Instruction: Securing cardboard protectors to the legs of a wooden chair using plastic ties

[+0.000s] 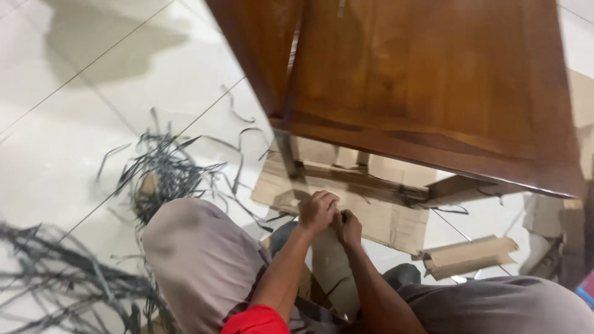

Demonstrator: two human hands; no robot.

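Both grips are closed: left hand (317, 211) and right hand (348, 227) meet, pinching the far end of a cardboard piece (334, 272) held between the knees. The wooden furniture panel (427, 80) stands beyond, over flattened cardboard (396, 222). Black strapping scraps (167, 173) litter the floor (62, 124) at left.

The wooden panel (433, 80) is finished in a smooth, glossy brown varnish, and its grain is clearly seen. The cardboard sheet (383, 216) under it is matt, dull brown and creased, and the folded cardboard piece (470, 255) looks the same. The floor (80, 124) is made of pale, polished tiles with soft reflections. The dark plastic straps (167, 170) appear thin and slightly shiny. The trousers (204, 260) are of matt grey cloth.
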